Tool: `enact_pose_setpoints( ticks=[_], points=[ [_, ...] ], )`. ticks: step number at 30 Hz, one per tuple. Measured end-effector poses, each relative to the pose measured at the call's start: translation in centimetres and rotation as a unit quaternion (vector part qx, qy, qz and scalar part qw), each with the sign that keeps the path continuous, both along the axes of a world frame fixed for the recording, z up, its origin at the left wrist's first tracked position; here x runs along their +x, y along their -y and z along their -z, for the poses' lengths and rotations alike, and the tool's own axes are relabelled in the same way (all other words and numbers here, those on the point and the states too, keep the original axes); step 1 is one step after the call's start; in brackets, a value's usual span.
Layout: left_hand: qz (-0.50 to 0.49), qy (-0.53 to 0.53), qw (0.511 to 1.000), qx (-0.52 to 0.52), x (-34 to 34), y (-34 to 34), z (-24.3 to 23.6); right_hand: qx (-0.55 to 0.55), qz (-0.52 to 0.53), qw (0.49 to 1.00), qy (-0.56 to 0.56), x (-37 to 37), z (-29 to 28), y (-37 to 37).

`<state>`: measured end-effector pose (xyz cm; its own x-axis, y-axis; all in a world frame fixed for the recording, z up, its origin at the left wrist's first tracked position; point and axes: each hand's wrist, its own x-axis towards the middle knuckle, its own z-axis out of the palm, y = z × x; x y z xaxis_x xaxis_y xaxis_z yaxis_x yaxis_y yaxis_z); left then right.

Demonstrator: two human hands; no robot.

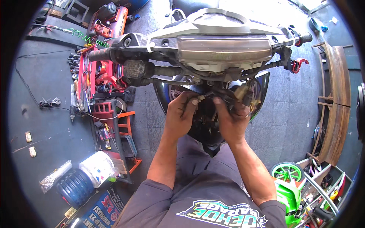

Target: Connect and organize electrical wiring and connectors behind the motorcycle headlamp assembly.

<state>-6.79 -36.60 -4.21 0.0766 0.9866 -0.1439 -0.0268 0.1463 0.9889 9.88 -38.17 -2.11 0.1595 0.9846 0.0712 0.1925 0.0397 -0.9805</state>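
Note:
A motorcycle's handlebar assembly with a pale cover and headlight panel spans the upper middle of the head view, above a dark body shell. Below the handlebar, my left hand is closed, thumb and fingers pinching a small light connector. My right hand is closed on dark wiring, beside several yellowish connectors. The right fingertips are partly hidden among the cables, and exactly where each wire runs is unclear.
At left stand a red tool cart, an air compressor, a blue water jug and a white bucket. At right are a wooden bench and a rack holding green motorcycle parts.

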Motion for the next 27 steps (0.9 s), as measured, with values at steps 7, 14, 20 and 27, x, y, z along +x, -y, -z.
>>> enact_pose_setpoints(
  ticks=[7,14,20,27],
  points=[
    [0.049,-0.100,0.990,0.092,0.9,0.1,-1.4,-0.060,0.022,0.984,-0.166,1.7,0.5,0.6],
    [0.033,-0.107,0.990,0.090,1.5,1.0,-1.8,-0.036,-0.033,0.997,0.058,1.7,0.0,-0.2],
    [0.087,-0.181,0.968,0.150,2.4,0.3,-3.3,0.063,-0.074,0.974,0.205,3.9,0.0,-0.5],
    [0.052,-0.192,0.964,0.178,3.2,0.3,-4.0,-0.011,0.019,0.987,0.161,4.1,1.3,0.1]
  ],
)
